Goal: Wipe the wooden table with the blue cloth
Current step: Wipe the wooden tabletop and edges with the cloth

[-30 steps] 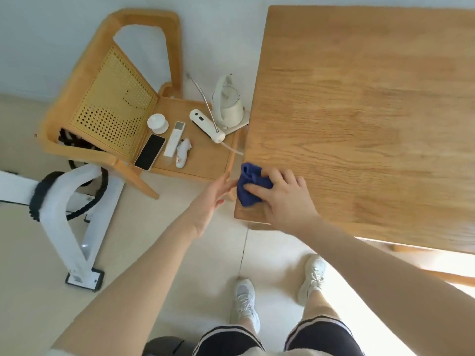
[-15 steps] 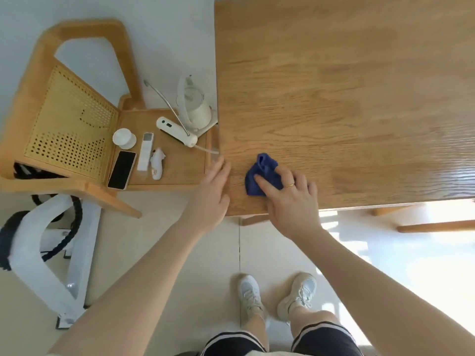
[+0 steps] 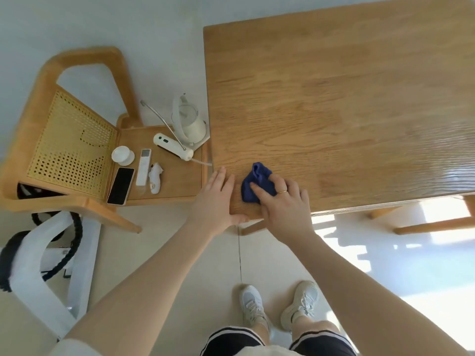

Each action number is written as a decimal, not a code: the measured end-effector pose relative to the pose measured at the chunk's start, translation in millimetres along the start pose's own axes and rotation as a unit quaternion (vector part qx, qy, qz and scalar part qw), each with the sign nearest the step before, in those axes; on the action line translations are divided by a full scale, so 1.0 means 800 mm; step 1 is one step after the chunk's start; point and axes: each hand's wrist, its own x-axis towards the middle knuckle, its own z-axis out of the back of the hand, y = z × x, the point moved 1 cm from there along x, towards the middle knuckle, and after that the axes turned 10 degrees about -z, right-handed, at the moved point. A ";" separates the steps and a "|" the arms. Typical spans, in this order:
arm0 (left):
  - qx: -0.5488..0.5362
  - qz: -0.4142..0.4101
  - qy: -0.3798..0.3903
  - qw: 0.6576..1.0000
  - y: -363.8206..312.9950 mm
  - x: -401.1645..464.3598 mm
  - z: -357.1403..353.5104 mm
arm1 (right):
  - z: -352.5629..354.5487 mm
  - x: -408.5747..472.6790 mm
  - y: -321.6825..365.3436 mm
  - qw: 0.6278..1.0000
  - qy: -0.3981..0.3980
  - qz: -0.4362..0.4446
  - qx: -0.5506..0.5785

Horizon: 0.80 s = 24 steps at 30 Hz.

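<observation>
Since 1 s ago the cloth (image 3: pixel 257 183) moved off the table (image 3: pixel 334 98) corner edge inward; wipe underway. R hand (image 3: pixel 282 204) presses bunched cloth near front-left corner, fingers gripping it. L hand (image 3: pixel 216 199) now flat, released, on the corner. Whole tabletop rightward and far is open; chair (image 3: pixel 77 140) w/ stuff just left.

Blue cloth (image 3: pixel 257 183) bunched, near wooden table (image 3: pixel 347 111) corner.

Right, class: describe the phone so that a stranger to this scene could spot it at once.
Find the wooden chair left of the wooden table. Several small things lie on its seat; the phone lies at the near left, beside the cane back. It alone is a flat black slab; its neighbours are all white.
</observation>
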 end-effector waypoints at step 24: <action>0.041 -0.047 0.016 0.998 -0.106 0.049 -0.007 | 0.022 -0.002 -0.153 0.994 -0.022 -0.109 0.009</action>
